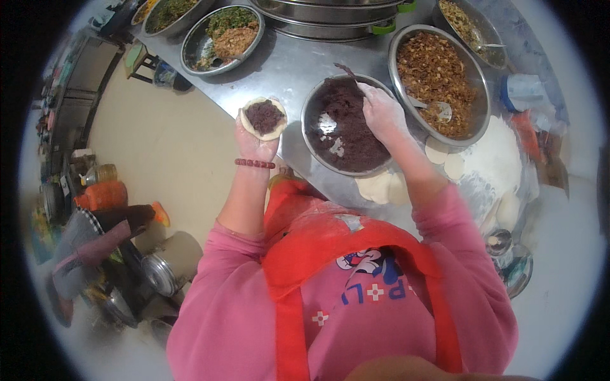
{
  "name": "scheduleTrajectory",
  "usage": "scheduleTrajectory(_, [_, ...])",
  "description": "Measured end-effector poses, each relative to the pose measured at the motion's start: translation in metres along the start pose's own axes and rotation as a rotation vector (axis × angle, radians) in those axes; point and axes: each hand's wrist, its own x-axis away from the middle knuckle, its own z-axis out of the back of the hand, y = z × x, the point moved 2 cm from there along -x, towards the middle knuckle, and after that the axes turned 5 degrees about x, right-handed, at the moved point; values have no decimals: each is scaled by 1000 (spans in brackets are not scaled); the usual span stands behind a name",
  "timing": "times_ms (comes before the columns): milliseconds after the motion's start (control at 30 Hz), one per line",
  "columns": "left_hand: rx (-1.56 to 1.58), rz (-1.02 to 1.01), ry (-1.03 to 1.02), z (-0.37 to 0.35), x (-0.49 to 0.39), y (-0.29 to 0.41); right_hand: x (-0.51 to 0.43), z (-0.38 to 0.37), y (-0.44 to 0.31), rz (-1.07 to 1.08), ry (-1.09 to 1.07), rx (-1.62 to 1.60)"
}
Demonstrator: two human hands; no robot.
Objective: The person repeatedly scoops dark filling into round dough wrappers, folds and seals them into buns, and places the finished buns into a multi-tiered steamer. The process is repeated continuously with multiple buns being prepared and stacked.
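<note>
On my left hand [258, 145], palm up, rests a round dough wrapper [281, 125] with a mound of dark red-brown paste [263, 116] on it. A beaded bracelet [255, 164] circles that wrist. My right hand [381, 110], white with flour, grips a paste-coated utensil [345, 70] over the right part of a steel bowl [307, 143]. Dark paste [350, 128] fills much of this bowl, with bare metal showing at its left. Flattened dough pieces [381, 187] lie by the bowl's near edge, beneath my right forearm.
A large bowl of chopped brown filling [436, 81] with a spoon stands right of the paste bowl. Flour [495, 152] and dough rounds [454, 165] lie beyond my right forearm. Stacked steamers [329, 21] and a bowl of green and brown filling [233, 40] stand at the back.
</note>
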Motion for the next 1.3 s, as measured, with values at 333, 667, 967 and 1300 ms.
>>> scheduleTrajectory(333, [81, 169, -23, -6, -81, 60, 66, 6, -8, -292, -450, 226])
scheduleTrajectory(667, [58, 495, -64, -55, -140, 61, 38, -36, -37, -560, -632, 371])
scheduleTrajectory(967, [92, 640, -107, -90, -126, 6, -48, -9, -96, -716, -194, -743])
scheduleTrajectory(1300, [-51, 514, -108, -97, -69, -46, -38, 11, -92, -678, -180, -855])
